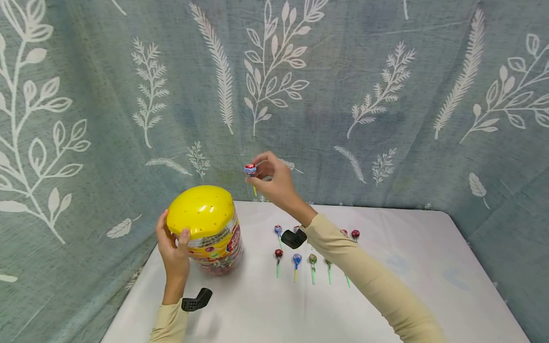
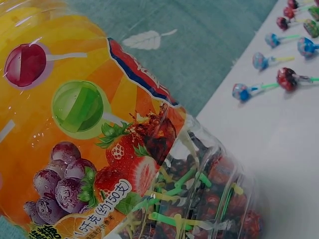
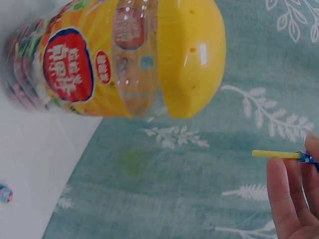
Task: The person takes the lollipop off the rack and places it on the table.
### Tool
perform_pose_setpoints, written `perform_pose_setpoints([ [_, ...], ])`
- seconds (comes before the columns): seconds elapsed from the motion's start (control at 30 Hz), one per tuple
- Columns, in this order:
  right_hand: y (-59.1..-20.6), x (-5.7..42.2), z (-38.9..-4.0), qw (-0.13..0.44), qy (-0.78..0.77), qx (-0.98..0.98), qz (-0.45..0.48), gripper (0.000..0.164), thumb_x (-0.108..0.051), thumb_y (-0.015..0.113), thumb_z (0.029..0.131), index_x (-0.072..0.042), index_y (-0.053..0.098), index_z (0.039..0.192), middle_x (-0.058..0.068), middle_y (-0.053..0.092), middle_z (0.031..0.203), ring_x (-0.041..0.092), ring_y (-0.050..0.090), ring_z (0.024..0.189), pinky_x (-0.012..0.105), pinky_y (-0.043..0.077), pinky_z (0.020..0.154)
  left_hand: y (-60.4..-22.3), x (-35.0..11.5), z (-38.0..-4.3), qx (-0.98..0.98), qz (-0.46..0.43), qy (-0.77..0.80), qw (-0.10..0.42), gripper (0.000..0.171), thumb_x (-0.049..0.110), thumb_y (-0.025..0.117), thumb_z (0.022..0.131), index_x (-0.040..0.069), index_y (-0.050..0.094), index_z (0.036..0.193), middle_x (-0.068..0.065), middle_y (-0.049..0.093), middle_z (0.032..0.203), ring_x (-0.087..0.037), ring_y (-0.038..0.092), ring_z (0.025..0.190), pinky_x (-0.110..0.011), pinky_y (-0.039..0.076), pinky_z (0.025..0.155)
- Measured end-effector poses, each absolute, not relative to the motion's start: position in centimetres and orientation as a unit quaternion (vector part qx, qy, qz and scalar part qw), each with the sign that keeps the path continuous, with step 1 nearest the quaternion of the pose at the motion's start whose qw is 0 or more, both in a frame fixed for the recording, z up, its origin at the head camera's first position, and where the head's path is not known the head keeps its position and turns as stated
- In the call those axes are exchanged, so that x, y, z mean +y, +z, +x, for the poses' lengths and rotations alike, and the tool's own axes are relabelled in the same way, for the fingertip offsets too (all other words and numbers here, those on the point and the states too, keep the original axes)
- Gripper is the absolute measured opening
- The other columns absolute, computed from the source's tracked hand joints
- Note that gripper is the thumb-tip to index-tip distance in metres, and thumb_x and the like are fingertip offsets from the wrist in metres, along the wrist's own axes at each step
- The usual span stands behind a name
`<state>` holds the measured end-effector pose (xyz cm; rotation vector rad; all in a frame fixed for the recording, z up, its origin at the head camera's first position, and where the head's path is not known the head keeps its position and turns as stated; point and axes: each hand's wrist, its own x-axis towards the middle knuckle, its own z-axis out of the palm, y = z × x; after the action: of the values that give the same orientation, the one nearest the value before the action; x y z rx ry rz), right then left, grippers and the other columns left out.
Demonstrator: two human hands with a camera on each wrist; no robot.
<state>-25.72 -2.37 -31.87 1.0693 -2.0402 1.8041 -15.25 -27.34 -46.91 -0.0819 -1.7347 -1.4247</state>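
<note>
A blue-and-red wrapped lollipop [image 1: 250,169] with a yellow stick is pinched between the thumb and fingers of my right hand [image 1: 276,177], raised above the table's back edge. In the right wrist view its yellow stick [image 3: 275,154] points left, away from the fingers. To the left stands a big clear plastic jar [image 1: 220,257] with a fruit-printed label and a domed yellow lid [image 1: 201,209]. My left hand [image 1: 173,250] grips it around the lid, thumb on the near side. Wrapped lollipops [image 2: 219,204] fill the lower part of the jar.
On the white table [image 1: 257,309], several lollipops lie in two rows right of the jar, among them a blue one [image 1: 297,259] and a dark red one [image 1: 279,254]. My right sleeve [image 1: 364,267] covers part of them. A leaf-patterned curtain [image 1: 317,95] hangs behind.
</note>
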Motion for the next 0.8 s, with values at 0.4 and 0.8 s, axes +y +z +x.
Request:
perform_pose_setpoints([
  [0.4, -31.6, 2.0, -24.5, 0.088, 0.627, -0.694, 0.343, 0.033, 0.006, 0.068, 0.081, 0.008, 0.053, 0.110, 0.027, 0.063, 0.092, 0.039, 0.061, 0.074, 0.045, 0.053, 0.062, -46.6, -27.2, -15.1, -0.702, -0.028, -0.570, 0.427, 0.065, 0.015, 0.052, 0.085, 0.017, 0.031, 0.146, -0.004, 0.042, 0.139, -0.023, 0.045, 0.112, -0.026, 0.034, 0.092],
  [0.8, -31.3, 6.1, -22.6, 0.071, 0.599, -0.735, 0.310, 0.033, 0.006, 0.066, 0.082, 0.009, 0.051, 0.111, 0.028, 0.062, 0.097, 0.040, 0.060, 0.079, 0.039, 0.053, 0.064, -46.6, -27.1, -15.1, -0.695, -0.026, -0.575, 0.431, 0.066, 0.013, 0.053, 0.084, 0.015, 0.031, 0.146, -0.006, 0.041, 0.140, -0.023, 0.045, 0.113, -0.025, 0.033, 0.092],
])
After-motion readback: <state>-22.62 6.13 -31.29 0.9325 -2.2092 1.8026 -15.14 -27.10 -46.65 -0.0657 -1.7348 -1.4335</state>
